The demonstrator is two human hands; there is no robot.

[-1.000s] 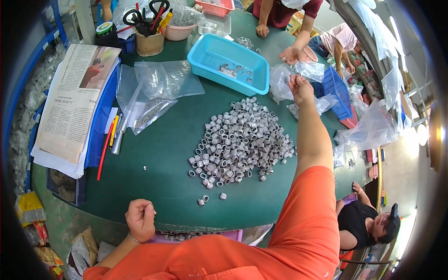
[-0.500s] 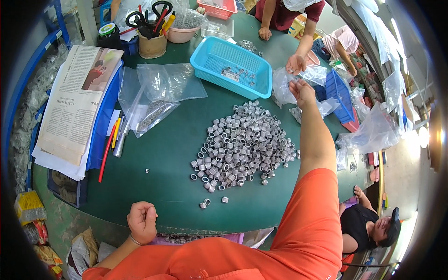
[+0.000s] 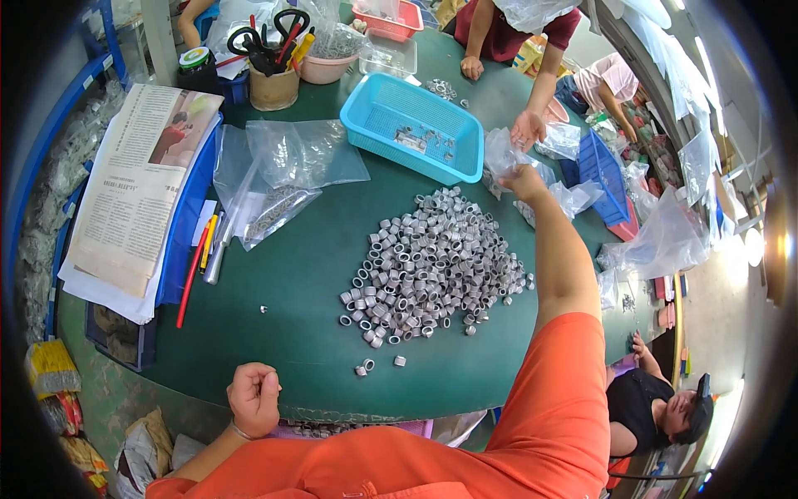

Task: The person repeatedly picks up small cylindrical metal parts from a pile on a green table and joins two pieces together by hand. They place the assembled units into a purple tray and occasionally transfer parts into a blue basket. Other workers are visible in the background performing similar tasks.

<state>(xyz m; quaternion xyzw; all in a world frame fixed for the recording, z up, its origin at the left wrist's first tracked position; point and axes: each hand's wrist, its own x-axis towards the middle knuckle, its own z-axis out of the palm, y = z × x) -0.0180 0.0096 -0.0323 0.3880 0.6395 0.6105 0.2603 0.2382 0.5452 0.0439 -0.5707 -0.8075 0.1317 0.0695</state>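
Observation:
My right hand [image 3: 524, 181] reaches past the right side of a heap of small grey metal rings [image 3: 436, 262]. Its closed fingers are at the near edge of a clear plastic bag [image 3: 502, 153] and appear to grip it. Just beyond, a co-worker's open palm [image 3: 528, 130] faces up over the bag. My left hand [image 3: 254, 399] is curled into a fist at the table's near edge; whatever it may hold is hidden. A few loose rings [image 3: 366, 366] lie between that fist and the heap.
Behind the heap stands a blue plastic basket [image 3: 411, 158] with a few small parts inside. Clear bags [image 3: 287, 158], pens [image 3: 199, 249] and a newspaper [image 3: 125, 183] on a blue tray lie left. A scissors holder [image 3: 274, 87] is farther back. Blue baskets [image 3: 604, 175] stand right.
My right hand has drawn back from the co-worker's palm, down and left onto the clear bag. The co-worker's hand is slightly lower and more spread. My left fist has barely moved.

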